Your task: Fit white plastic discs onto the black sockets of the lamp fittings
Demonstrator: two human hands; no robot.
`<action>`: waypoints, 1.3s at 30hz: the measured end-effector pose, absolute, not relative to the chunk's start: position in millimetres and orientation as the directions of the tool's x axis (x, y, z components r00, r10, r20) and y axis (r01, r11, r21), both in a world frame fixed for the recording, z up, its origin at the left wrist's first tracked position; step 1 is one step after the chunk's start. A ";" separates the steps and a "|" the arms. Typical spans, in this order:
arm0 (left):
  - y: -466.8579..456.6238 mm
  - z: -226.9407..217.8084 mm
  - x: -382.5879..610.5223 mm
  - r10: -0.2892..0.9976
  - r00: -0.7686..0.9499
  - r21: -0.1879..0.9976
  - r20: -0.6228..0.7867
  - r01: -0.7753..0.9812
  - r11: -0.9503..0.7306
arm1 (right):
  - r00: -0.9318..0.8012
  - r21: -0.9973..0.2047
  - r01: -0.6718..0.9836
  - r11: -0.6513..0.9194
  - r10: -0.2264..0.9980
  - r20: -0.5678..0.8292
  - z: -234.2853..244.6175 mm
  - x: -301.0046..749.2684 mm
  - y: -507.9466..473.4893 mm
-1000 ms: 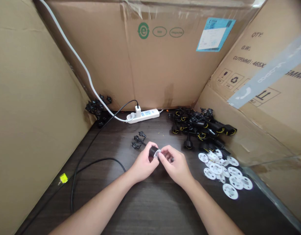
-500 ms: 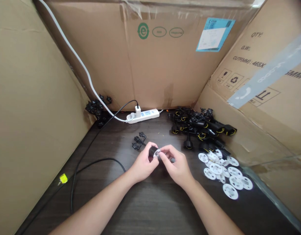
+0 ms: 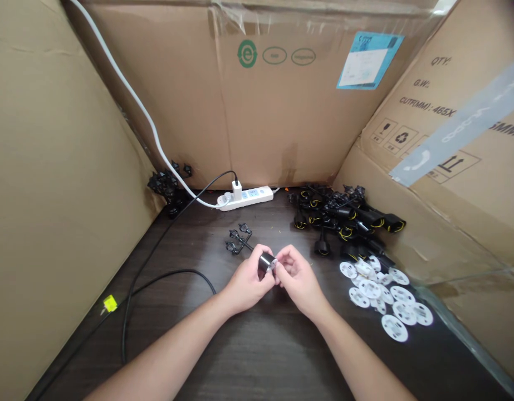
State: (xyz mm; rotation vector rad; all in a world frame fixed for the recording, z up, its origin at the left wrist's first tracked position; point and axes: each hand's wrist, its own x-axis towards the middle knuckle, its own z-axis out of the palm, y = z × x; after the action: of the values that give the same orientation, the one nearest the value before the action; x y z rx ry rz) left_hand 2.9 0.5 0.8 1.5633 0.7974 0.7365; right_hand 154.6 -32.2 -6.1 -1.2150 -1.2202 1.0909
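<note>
A short black cylinder (image 3: 265, 260), shaped like a small lamp housing, is gripped by my left hand (image 3: 247, 285), with the thumb and fingers wrapped round it. From its far end a thin black stem runs to a branched black part (image 3: 239, 236) with several small tips. A white disc (image 3: 273, 265) sits at the cylinder's near right end, seen partly edge-on. At that disc, my right hand (image 3: 300, 284) has its thumb and fingertips pinched together; the fingers hide part of the disc. Both hands are close together above the dark table.
Black housings with yellow wires (image 3: 344, 214) are heaped at the back right. Nearer lie loose white discs (image 3: 394, 328). A white power strip (image 3: 248, 197) stands at the back; a black cable (image 3: 129, 295) crosses the left. Cardboard walls (image 3: 282, 128) enclose the table.
The black cylinder has turned, so more of its side shows and the white disc's face shows less. My right fingers have curled in more at the disc.
</note>
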 end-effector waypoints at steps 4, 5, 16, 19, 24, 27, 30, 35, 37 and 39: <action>0.5 1.8 3.1 0.825 0.564 0.993 0.011 0.090 -0.074 | 0.073 -0.997 0.046 0.064 0.995 0.067 -7.8 154.0 -32.6; 0.6 2.1 3.1 0.827 0.562 0.994 0.009 0.085 -0.069 | 0.078 -0.996 0.055 0.070 0.994 0.074 -7.9 154.2 -33.0; 1.1 3.3 1.9 0.848 0.529 0.983 0.000 0.156 -0.097 | 0.118 -0.898 0.371 0.235 0.948 0.297 3.7 156.9 -37.5; 1.8 6.0 0.6 0.831 0.556 0.986 0.011 0.133 -0.101 | 0.113 -0.863 0.412 0.291 0.924 0.365 5.2 157.7 -38.3; 3.3 5.7 -1.5 0.824 0.564 0.988 0.048 0.096 -0.123 | 0.079 -0.833 0.444 0.331 0.911 0.405 7.0 160.1 -40.0; 3.5 3.2 -0.7 0.837 0.547 0.986 0.023 0.124 -0.109 | 0.067 -0.831 0.448 0.329 0.915 0.398 7.1 160.3 -40.3; 3.6 1.3 0.9 0.844 0.536 0.985 0.015 0.138 -0.105 | 0.077 -0.841 0.443 0.311 0.921 0.381 6.2 158.9 -40.0; 3.4 1.4 1.7 0.843 0.537 0.988 0.024 0.115 -0.101 | 0.085 -0.848 0.443 0.292 0.928 0.364 5.9 157.9 -39.5; 2.9 2.7 1.3 0.841 0.541 0.990 0.027 0.102 -0.097 | 0.081 -0.837 0.450 0.311 0.919 0.385 7.1 158.9 -39.7; 2.2 4.5 0.8 0.839 0.543 0.990 0.028 0.101 -0.098 | 0.073 -0.825 0.454 0.337 0.909 0.411 8.6 160.0 -40.0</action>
State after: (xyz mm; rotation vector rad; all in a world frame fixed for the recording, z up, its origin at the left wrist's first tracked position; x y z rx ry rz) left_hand 0.8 2.2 4.5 1.5645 0.8267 0.7574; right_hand 160.0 -40.0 8.6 -1.2789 -1.5499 0.5428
